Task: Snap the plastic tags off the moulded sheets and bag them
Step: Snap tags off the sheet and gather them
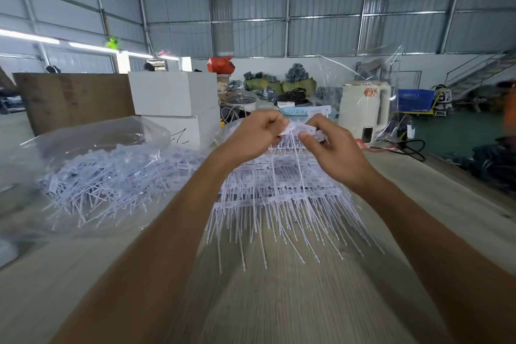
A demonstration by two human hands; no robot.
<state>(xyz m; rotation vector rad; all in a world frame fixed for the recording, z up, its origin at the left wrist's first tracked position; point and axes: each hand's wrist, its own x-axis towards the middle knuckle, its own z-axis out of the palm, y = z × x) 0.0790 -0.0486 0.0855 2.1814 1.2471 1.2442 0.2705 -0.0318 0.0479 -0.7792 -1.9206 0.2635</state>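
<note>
A stack of white moulded sheets lies on the wooden table, its thin tag tails fanning toward me. Both hands are raised over the stack's far end, holding one sheet's top strip. My left hand pinches the strip's left end with curled fingers. My right hand grips the right part, thumb pressed on the strip. To the left, a clear plastic bag lies open over a heap of loose white tags.
White boxes are stacked behind the bag, beside a brown board. A white kettle-like appliance and a black cable sit at the far right of the table. Warehouse clutter fills the background.
</note>
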